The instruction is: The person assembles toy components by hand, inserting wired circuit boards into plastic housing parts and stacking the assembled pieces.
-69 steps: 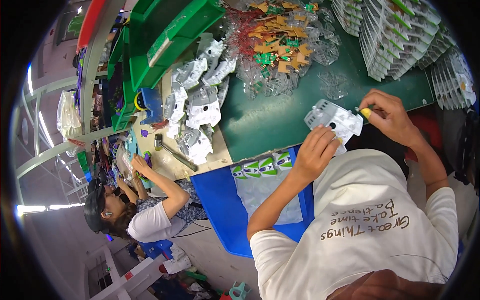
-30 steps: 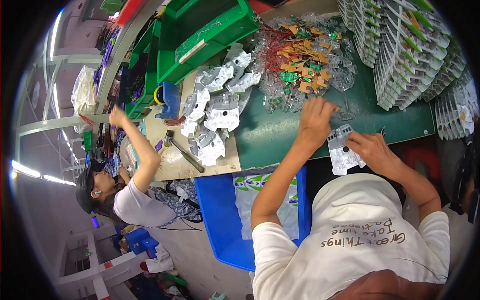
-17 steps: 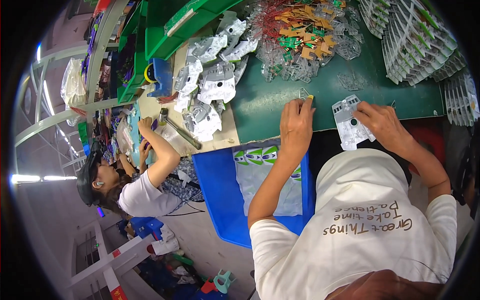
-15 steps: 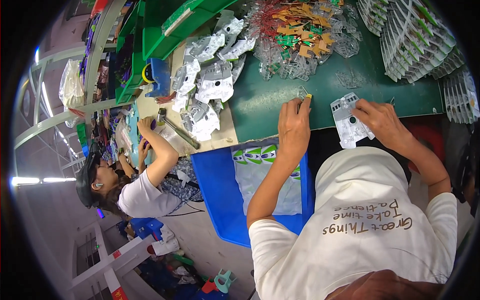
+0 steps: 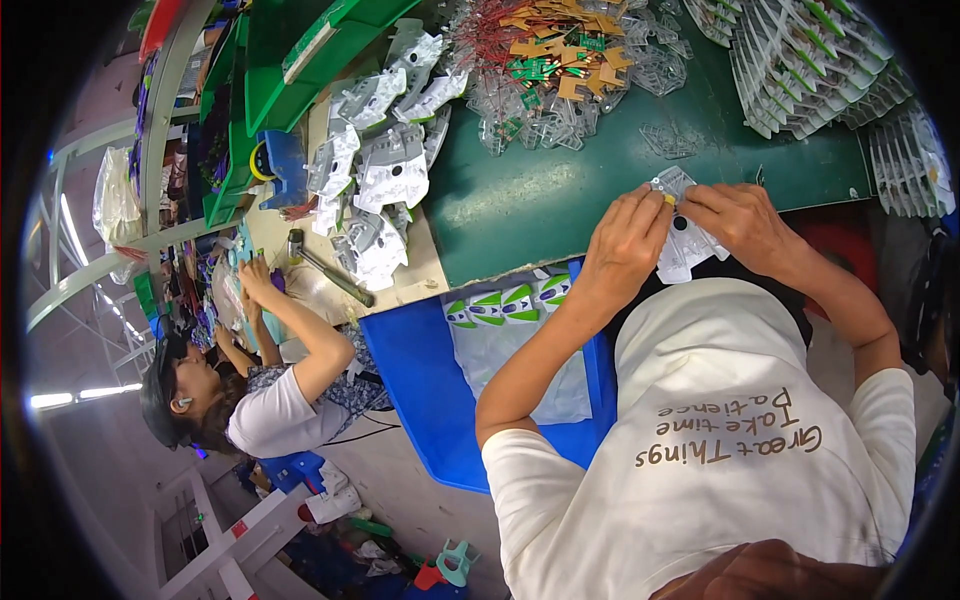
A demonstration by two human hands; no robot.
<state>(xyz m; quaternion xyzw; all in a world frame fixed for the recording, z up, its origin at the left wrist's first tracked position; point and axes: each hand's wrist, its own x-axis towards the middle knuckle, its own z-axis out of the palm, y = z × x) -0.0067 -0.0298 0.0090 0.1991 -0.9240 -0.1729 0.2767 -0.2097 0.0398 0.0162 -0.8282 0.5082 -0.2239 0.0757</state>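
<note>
At the front edge of the green table, my right hand grips a white plastic shell with a round dark hole in it. My left hand, a yellow wrap on one fingertip, is closed in a pinch against the shell's upper left side. Its fingers mostly cover the small clear plastic piece seen in them earlier. Farther back on the table lies a loose clear plastic piece.
Behind are piled clear plastic pieces, orange-and-green circuit boards and red wires. White shells lie left and stand stacked right. A blue bin, a hammer and a co-worker are left.
My left hand has moved right with the small clear piece and now meets the shell. My right hand keeps its hold on the shell.
</note>
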